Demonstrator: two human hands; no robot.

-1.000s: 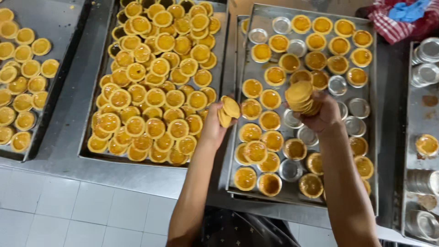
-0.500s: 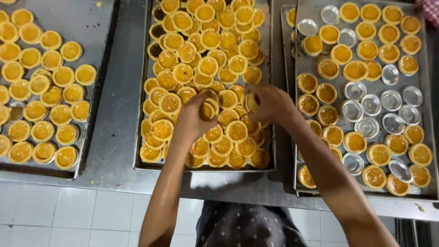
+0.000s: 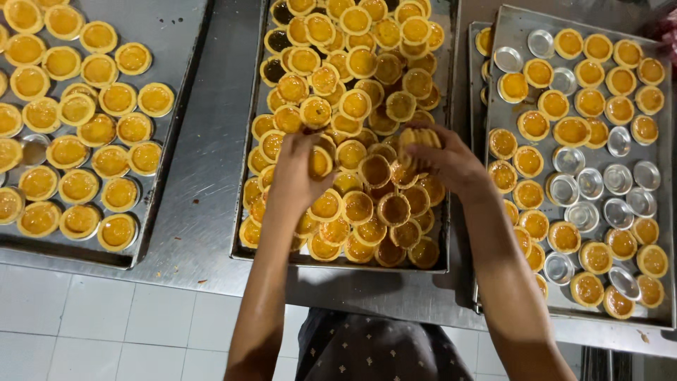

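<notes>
My left hand (image 3: 293,173) and my right hand (image 3: 441,159) are over the middle metal tray (image 3: 243,212), which is piled with several small golden egg tarts (image 3: 356,106). My right hand is curled around a stack of tarts (image 3: 417,140), held just above the pile. My left hand pinches a tart (image 3: 319,162) at its fingertips, low against the heap. The palms are hidden from view.
A left tray (image 3: 173,106) holds several tarts in a single layer. A right tray (image 3: 656,310) holds tarts in small round tins (image 3: 564,189), several of them bare. Trays sit on a steel counter (image 3: 204,169) above a white tiled floor (image 3: 106,331).
Both hands have moved from the right tray to the middle tray, carrying tarts. They have come down onto the pile over the last half second.
</notes>
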